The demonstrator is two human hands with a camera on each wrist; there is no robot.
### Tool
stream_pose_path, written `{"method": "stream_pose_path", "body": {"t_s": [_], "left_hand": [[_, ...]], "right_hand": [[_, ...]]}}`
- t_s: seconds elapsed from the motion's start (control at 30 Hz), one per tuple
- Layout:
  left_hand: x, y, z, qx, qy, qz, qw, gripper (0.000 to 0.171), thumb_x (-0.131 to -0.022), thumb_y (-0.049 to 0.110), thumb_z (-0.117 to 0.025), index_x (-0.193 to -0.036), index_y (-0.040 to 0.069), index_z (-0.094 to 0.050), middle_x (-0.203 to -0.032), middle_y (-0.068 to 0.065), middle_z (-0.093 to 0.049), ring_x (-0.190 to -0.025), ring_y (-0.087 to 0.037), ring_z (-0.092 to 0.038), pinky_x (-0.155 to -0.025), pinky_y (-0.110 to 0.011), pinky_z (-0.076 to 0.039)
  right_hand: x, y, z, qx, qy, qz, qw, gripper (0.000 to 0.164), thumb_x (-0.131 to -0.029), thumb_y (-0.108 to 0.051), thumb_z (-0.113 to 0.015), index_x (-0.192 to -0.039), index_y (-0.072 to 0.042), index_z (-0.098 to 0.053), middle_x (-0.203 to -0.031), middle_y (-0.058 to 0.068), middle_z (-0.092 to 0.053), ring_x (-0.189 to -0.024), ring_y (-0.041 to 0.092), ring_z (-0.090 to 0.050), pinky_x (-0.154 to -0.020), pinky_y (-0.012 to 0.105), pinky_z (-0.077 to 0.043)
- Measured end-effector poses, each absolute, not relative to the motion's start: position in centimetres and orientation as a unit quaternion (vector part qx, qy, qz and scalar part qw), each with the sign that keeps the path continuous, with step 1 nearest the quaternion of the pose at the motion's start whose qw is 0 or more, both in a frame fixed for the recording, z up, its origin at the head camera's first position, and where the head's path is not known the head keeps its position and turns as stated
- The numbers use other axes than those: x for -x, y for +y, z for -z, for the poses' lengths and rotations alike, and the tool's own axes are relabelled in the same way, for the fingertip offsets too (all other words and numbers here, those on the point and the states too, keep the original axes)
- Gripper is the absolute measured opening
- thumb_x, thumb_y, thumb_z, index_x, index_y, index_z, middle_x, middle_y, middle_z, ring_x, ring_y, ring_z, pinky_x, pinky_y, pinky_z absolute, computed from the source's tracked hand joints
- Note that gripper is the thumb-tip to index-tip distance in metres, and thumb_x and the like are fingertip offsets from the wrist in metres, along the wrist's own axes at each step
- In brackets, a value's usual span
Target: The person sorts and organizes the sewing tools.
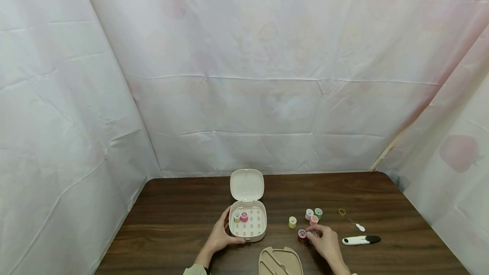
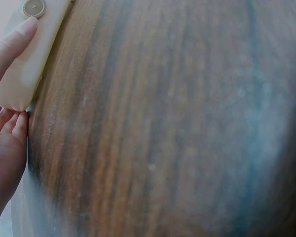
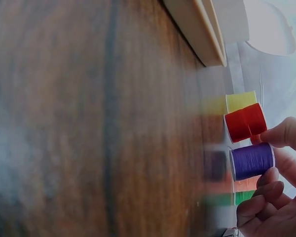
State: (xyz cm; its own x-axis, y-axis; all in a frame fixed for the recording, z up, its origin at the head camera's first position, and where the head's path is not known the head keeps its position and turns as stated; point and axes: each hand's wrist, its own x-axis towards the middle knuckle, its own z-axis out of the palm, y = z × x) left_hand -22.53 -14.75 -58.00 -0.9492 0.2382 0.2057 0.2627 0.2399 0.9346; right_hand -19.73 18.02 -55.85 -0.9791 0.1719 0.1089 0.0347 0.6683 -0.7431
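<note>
My left hand (image 1: 219, 236) holds the cream box (image 1: 263, 236), fingers at its left side and thumb by the front button (image 2: 34, 8). The hinged lid (image 1: 247, 184) stands up. Inside, a pale thread spool (image 1: 237, 217) and a pink one (image 1: 244, 217) sit on the pegged tray (image 1: 248, 226). My right hand (image 1: 326, 243) is around the purple thread spool (image 3: 252, 162) close above the table, thumb on one side and curled fingers on the other. The tilted red thread spool (image 3: 245, 122) is right beside it, by the thumb tip. The fingers partly hide the purple spool in the head view.
Yellow (image 1: 292, 222), white (image 1: 309, 214), green (image 1: 318, 213) and salmon (image 1: 314, 220) spools stand behind the right hand. To the right are a small yellow ring (image 1: 341, 211), a white needle threader (image 1: 360, 227) and a white-and-black tool (image 1: 355, 240). A beige compartment insert (image 1: 280, 262) lies in front.
</note>
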Motion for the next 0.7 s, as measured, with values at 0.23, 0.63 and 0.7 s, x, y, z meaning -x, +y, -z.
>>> {"method": "stream_pose_path", "body": {"t_s": [0.23,0.63,0.7], "left_hand": [[22.8,-14.9,58.6,0.164,-0.788,0.593,0.009,0.111,-0.052,0.013,-0.086,-0.137,-0.006,-0.017,-0.135,-0.027,-0.03,-0.123,-0.038,-0.029,-0.099,-0.049,-0.028],[22.0,-14.6,56.8,0.163,-0.784,0.599,-0.006,0.108,-0.054,0.008,-0.084,-0.136,-0.009,-0.017,-0.134,-0.031,-0.028,-0.122,-0.043,-0.027,-0.099,-0.051,-0.027],[22.0,-14.6,56.7,0.161,-0.783,0.601,-0.008,0.108,-0.054,0.007,-0.084,-0.136,-0.009,-0.017,-0.134,-0.031,-0.028,-0.123,-0.042,-0.027,-0.099,-0.05,-0.026]], "right_hand": [[19.8,18.1,56.0,0.044,-0.91,-0.399,0.106,0.005,-0.071,-0.01,-0.071,-0.074,-0.013,-0.069,-0.051,-0.008,-0.039,-0.046,0.005,-0.035,-0.041,0.021,-0.028],[19.9,18.1,56.0,0.035,-0.904,-0.409,0.117,0.008,-0.072,-0.013,-0.072,-0.08,-0.011,-0.07,-0.052,-0.009,-0.038,-0.046,0.003,-0.033,-0.041,0.02,-0.027],[19.9,18.1,56.1,0.03,-0.904,-0.408,0.125,0.009,-0.072,-0.014,-0.072,-0.08,-0.011,-0.07,-0.052,-0.009,-0.037,-0.045,0.002,-0.032,-0.04,0.02,-0.027]]}}
